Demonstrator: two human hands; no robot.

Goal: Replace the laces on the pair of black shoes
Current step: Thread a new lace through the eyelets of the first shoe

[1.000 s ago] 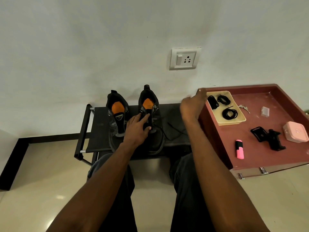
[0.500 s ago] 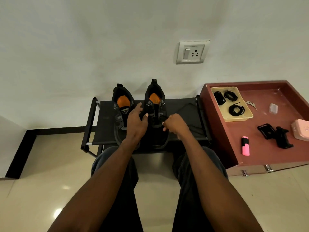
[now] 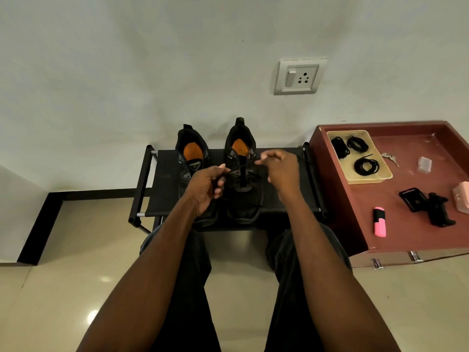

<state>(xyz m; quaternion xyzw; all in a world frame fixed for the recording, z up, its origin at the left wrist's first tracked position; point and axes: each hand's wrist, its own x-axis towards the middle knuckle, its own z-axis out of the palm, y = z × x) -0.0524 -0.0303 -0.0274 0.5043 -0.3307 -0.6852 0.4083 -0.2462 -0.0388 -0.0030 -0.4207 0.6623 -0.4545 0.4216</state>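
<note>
Black shoes (image 3: 243, 199) with orange insoles on my black rack (image 3: 165, 179); yellow tray (image 3: 375, 177) of black laces (image 3: 366, 165), pink marker (image 3: 379, 221) on dark-red tabletop (image 3: 406, 237) at right.

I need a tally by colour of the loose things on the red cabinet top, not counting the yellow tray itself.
Black lace bundles in the tray: 3
Black phone holder: 1
Pink marker: 1
Pink box: 1
Silver keys: 1
Clear piece: 1
Total: 8

Right hand (image 3: 280, 168) off the tray corner, now beside left hand (image 3: 205, 185); both over the right shoe's lace (image 3: 239, 171)
</note>
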